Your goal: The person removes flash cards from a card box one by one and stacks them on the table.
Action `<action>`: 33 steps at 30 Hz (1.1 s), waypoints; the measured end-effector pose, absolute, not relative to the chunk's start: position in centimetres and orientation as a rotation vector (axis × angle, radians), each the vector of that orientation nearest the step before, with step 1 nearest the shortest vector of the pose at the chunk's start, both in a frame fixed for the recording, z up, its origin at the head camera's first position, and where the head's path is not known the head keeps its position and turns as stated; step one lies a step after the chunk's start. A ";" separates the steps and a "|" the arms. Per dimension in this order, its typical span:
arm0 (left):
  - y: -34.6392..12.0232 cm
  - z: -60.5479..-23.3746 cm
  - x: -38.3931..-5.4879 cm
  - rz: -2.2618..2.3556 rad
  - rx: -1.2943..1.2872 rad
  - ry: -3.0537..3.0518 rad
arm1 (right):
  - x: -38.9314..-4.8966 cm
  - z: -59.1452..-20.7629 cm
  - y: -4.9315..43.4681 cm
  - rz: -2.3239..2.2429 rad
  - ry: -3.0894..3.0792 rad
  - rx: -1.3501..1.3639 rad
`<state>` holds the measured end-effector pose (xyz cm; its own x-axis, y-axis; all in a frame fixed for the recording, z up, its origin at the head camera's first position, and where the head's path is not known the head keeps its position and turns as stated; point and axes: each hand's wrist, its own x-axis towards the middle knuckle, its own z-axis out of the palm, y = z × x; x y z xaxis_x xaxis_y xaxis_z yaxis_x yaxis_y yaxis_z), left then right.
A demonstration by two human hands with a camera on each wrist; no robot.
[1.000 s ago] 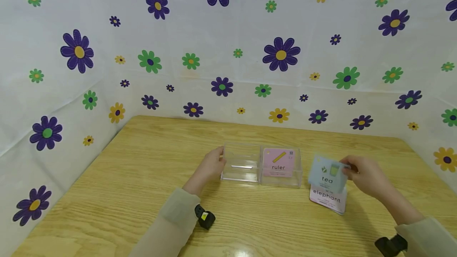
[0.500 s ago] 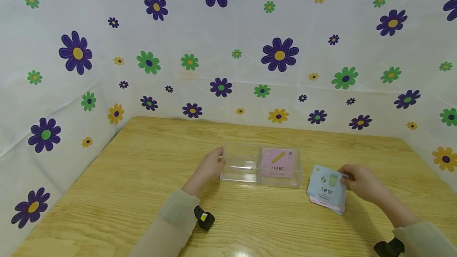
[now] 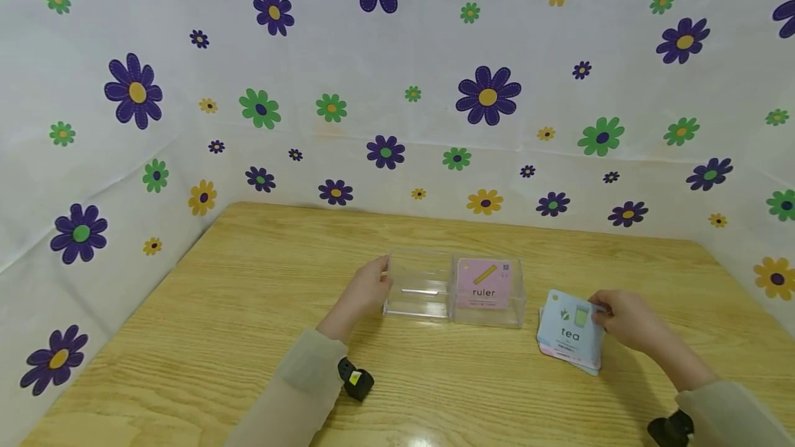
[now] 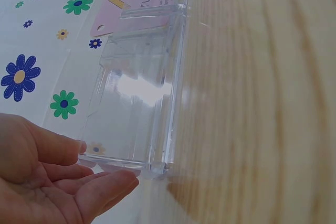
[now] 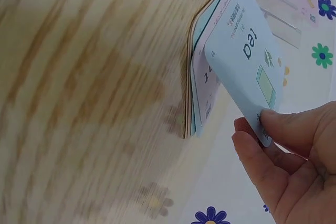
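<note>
My left hand grips the left end of a clear plastic box with two compartments, thumb at the wall's edge and fingers against its outer side in the left wrist view. A pink "ruler" card leans in the right compartment. To the right of the box, my right hand pinches the upper right part of a light blue "tea" card between thumb and fingers. That card lies tilted over a small stack of cards, its held side raised and its far edge close to the stack.
A wooden table carries everything. Behind it hangs a white cloth printed with purple, green and yellow flowers. Both wrists wear black cameras.
My right hand has brought the "tea" card down and toward me onto the stack, covering most of the pink "elephant" card. My left hand and the box stay in place.
</note>
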<state>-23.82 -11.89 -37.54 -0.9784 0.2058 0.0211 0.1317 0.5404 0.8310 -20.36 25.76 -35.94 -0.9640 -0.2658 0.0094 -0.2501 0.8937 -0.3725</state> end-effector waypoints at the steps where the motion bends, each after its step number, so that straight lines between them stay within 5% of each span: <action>1: -11.9 -37.6 -23.8 1.441 0.296 2.685 | -20.4 -36.0 25.8 -0.572 3.021 -0.415; 33: -12.1 -37.4 -23.7 1.428 0.274 2.655 | -21.1 -36.5 25.2 -0.419 2.974 -0.328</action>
